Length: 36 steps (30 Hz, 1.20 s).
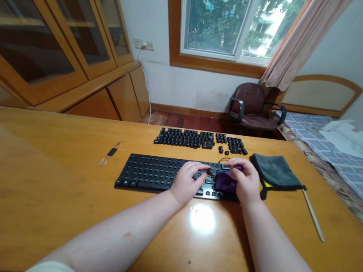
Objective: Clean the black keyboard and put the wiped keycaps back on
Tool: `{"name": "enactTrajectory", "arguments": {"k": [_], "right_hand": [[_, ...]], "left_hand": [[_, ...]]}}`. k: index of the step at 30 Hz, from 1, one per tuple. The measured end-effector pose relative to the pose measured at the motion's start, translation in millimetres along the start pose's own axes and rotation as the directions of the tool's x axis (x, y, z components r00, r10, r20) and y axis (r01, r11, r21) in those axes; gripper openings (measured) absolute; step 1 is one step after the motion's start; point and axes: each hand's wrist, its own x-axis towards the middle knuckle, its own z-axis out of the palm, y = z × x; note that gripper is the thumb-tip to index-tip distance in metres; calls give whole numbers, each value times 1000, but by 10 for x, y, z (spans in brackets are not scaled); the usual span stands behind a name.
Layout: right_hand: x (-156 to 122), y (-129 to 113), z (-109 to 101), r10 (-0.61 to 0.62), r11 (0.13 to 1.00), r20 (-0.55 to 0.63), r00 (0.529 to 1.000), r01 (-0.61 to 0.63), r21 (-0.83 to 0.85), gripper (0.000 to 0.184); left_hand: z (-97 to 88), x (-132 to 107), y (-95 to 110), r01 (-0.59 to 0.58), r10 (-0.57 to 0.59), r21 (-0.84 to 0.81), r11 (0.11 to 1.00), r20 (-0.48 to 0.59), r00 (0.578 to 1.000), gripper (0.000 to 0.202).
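Observation:
A black keyboard (151, 172) lies across the desk, most of its keycaps off and rows of switch stems bare. Over its right half, my left hand (188, 182) pinches a small black keycap (210, 172) between thumb and fingers. My right hand (245, 180) grips a dark purple cloth (225, 183), which hangs over the keyboard's right side close to the keycap. Behind the keyboard, loose black keycaps (184, 138) are laid out in rows like a keyboard layout.
Right of the keyboard lie a folded grey cloth (275, 170) and a thin pale stick (314, 216). A wire keycap puller (111, 152) is at the left on the wooden desk (45, 180). Beyond the desk stands an office chair (249, 102).

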Motion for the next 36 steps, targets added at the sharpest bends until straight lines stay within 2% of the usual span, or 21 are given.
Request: {"name": "enactTrajectory", "arguments": {"k": [3,5,8,10,11,12,13,14,16,18,19,24,28,29,30,31,32,33,34,35,36], "right_hand": [[-16,-41,22,44,970,264,963,21,-242,27],[-20,-39,56,65,955,322,944,34,-295,31],[-30,-11,97,92,943,327,941,24,-332,27],[-40,3,102,85,941,278,957,15,-339,25],[-42,5,95,70,940,199,978,2,-342,25],[-40,4,81,42,937,67,997,-16,-349,26],[-31,0,58,-4,933,-110,994,-36,-357,27],[-14,-5,28,-64,930,-301,952,-52,-364,30],[44,-15,-56,-192,922,-594,781,-64,-381,34],[122,-16,-166,-284,914,-721,632,-49,-403,35],[161,-10,-227,-310,911,-748,587,-42,-411,34],[271,12,-516,-414,887,-795,443,1,-461,31],[243,-126,-616,-482,864,-784,391,63,-500,29],[227,-186,-609,-494,857,-772,401,73,-511,30],[210,-249,-587,-498,850,-751,434,72,-522,31],[191,-307,-551,-489,843,-711,506,63,-535,32],[169,-354,-504,-459,834,-638,618,53,-549,32],[144,-384,-447,-406,823,-520,752,53,-565,31],[116,-393,-385,-331,811,-354,875,72,-581,29],[84,-380,-322,-248,802,-159,956,111,-587,27],[48,-345,-263,-169,798,37,985,159,-581,24]], "left_hand": [[1,4,-9,-9,9,13,1000,28,1000,18],[8,7,-20,-14,13,23,1000,44,999,17],[21,11,-37,1,-3,30,1000,66,998,16],[25,13,-40,13,-15,24,1000,90,996,20],[24,13,-36,15,-18,25,1000,112,994,23],[20,13,-27,10,-15,35,999,145,989,27],[13,12,-13,-5,-5,56,998,193,981,30],[5,10,6,-31,8,88,996,252,968,32],[-15,3,49,-102,33,163,981,380,924,32],[-29,-5,85,-165,37,226,960,481,876,33],[-31,-9,97,-185,31,252,950,512,858,34],[-5,-29,86,-232,7,326,916,567,824,27],[8,-45,47,-239,-3,360,902,559,829,22],[2,-45,36,-233,-10,368,900,551,834,21],[-9,-43,24,-224,-16,374,900,543,840,21],[-24,-39,13,-216,-22,377,901,537,843,20],[-42,-34,2,-209,-27,379,902,531,847,20],[-61,-29,-8,-201,-33,382,902,525,851,21],[-79,-25,-15,-193,-40,389,901,517,855,22],[-95,-22,-21,-183,-50,400,898,506,861,23],[-108,-20,-24,-171,-62,414,894,493,868,24]]}}
